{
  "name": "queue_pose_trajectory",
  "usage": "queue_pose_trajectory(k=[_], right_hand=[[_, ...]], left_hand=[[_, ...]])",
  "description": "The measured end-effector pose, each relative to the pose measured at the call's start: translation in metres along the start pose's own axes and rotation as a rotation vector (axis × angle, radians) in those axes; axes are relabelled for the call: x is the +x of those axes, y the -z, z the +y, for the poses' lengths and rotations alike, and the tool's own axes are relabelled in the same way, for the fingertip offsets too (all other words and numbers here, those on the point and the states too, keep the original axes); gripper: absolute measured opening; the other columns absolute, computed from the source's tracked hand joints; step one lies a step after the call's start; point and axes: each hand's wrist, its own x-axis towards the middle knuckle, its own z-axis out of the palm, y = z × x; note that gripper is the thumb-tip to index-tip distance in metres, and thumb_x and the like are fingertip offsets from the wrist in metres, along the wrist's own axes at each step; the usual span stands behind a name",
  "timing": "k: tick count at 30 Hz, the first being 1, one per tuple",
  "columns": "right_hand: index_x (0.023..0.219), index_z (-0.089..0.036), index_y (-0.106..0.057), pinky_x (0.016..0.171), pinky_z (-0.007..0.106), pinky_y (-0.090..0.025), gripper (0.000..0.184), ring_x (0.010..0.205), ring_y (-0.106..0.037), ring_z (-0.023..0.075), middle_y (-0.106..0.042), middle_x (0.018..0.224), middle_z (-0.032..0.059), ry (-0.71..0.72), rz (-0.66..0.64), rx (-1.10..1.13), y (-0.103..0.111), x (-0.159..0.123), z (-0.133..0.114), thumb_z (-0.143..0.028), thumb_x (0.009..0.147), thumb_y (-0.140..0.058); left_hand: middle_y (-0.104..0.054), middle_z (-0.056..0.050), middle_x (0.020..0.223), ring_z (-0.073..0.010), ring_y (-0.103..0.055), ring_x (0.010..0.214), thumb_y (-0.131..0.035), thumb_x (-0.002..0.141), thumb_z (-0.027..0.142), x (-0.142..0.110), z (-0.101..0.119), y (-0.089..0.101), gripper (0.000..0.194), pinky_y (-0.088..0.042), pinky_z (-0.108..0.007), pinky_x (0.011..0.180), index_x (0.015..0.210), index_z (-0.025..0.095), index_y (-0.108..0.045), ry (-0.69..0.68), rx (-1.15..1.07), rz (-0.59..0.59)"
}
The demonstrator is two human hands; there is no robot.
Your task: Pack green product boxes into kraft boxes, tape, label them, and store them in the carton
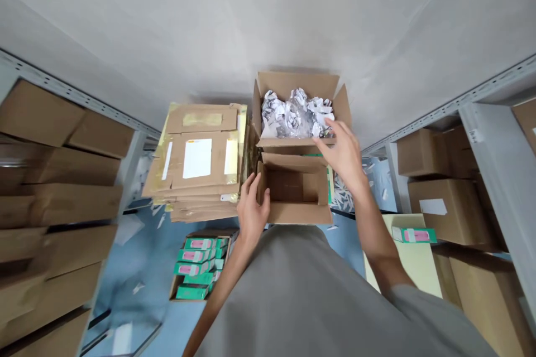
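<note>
An open cardboard box [299, 215] stands close in front of me, and its inside looks bare. My left hand [252, 209] grips its left side, with the thumb at the inner edge and the fingers outside. Just behind it is a larger open carton [293, 81] filled with crumpled white paper [295, 114]. Over that carton's front right corner hovers my right hand [343, 153], thumb and fingers apart, the fingertips close to the paper. No object shows between those fingers.
Flattened cardboard boxes [199, 164] are piled at left. Below them, a carton holds green-and-pink small boxes [196, 268]; another green-and-pink box [414, 235] lies on a pale surface at right. Shelves with brown cartons [79, 206] flank both sides. A grey wall [268, 17] rises behind.
</note>
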Motion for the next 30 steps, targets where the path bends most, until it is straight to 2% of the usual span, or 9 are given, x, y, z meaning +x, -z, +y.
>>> queue_pose_trajectory(k=[4,6,9,12,17,20,24,28,30], right_hand=[[0.142,-0.014,-0.074,0.125,0.069,-0.048,0.055,0.147,-0.058,0.0427,-0.068,0.138,0.0168,0.118,-0.278,-0.136,-0.059,0.101,0.001,-0.051,0.102,-0.081],[0.131,-0.010,-0.078,0.126,0.071,-0.046,0.052,0.150,-0.053,0.0455,-0.065,0.140,0.0191,0.127,-0.366,-0.202,-0.090,0.124,0.007,-0.049,0.099,-0.085],[0.123,-0.005,-0.080,0.126,0.074,-0.044,0.047,0.154,-0.045,0.0493,-0.061,0.144,0.0233,0.154,-0.341,-0.222,-0.114,0.131,0.015,-0.044,0.098,-0.086],[0.128,-0.005,-0.078,0.128,0.073,-0.043,0.044,0.154,-0.045,0.0477,-0.059,0.146,0.0233,0.176,-0.250,-0.170,-0.105,0.120,0.013,-0.041,0.101,-0.080],[0.119,-0.020,-0.081,0.122,0.065,-0.051,0.020,0.138,-0.060,0.0389,-0.068,0.135,0.0159,0.158,-0.100,-0.123,-0.054,0.081,-0.008,-0.032,0.106,-0.071],[0.118,-0.022,-0.080,0.115,0.058,-0.056,0.018,0.125,-0.068,0.0343,-0.073,0.123,0.0132,0.111,-0.079,-0.111,-0.036,0.058,-0.016,-0.028,0.108,-0.067],[0.125,-0.020,-0.079,0.114,0.056,-0.056,0.024,0.124,-0.070,0.0350,-0.075,0.125,0.0152,0.055,-0.139,-0.153,-0.046,0.055,-0.019,-0.030,0.104,-0.075],[0.138,-0.017,-0.075,0.116,0.057,-0.055,0.046,0.132,-0.070,0.0378,-0.072,0.142,0.0194,0.080,-0.324,-0.234,-0.079,0.082,-0.025,-0.035,0.096,-0.085],[0.136,-0.017,-0.076,0.114,0.057,-0.055,0.047,0.132,-0.071,0.0392,-0.073,0.143,0.0197,0.039,-0.437,-0.299,-0.092,0.097,-0.030,-0.031,0.092,-0.087]], left_hand=[[-0.063,-0.014,0.163,-0.0357,-0.069,0.145,-0.059,0.111,0.038,0.012,0.009,0.000,0.050,-0.062,-0.051,0.118,0.160,0.029,-0.064,0.003,0.067,-0.014],[-0.065,-0.014,0.161,-0.0350,-0.069,0.145,-0.058,0.111,0.035,0.015,0.008,-0.001,0.050,-0.062,-0.050,0.119,0.159,0.029,-0.064,0.006,0.080,-0.005],[-0.064,-0.014,0.162,-0.0340,-0.069,0.145,-0.057,0.111,0.032,0.017,0.006,-0.002,0.049,-0.062,-0.048,0.119,0.158,0.028,-0.065,0.015,0.076,0.013],[-0.064,-0.016,0.162,-0.0337,-0.068,0.147,-0.058,0.110,0.030,0.016,0.005,-0.002,0.048,-0.061,-0.049,0.121,0.157,0.025,-0.066,0.006,0.072,0.020],[-0.064,-0.016,0.163,-0.0319,-0.065,0.150,-0.056,0.109,0.023,0.015,0.003,-0.003,0.047,-0.058,-0.050,0.125,0.156,0.022,-0.065,-0.006,0.063,-0.002],[-0.063,-0.017,0.163,-0.0322,-0.066,0.149,-0.056,0.109,0.021,0.015,-0.003,-0.003,0.048,-0.057,-0.051,0.125,0.156,0.020,-0.064,-0.027,0.057,-0.011],[-0.065,-0.017,0.160,-0.0314,-0.066,0.149,-0.056,0.107,0.019,0.015,-0.008,-0.002,0.048,-0.057,-0.049,0.126,0.155,0.021,-0.064,-0.056,0.059,-0.016],[-0.063,-0.017,0.162,-0.0329,-0.063,0.151,-0.057,0.107,0.021,0.016,-0.004,-0.002,0.049,-0.056,-0.052,0.128,0.156,0.020,-0.062,-0.075,0.049,-0.028],[-0.061,-0.018,0.163,-0.0346,-0.062,0.152,-0.057,0.107,0.022,0.017,-0.001,-0.003,0.050,-0.056,-0.054,0.127,0.157,0.020,-0.062,-0.071,0.042,-0.038]])
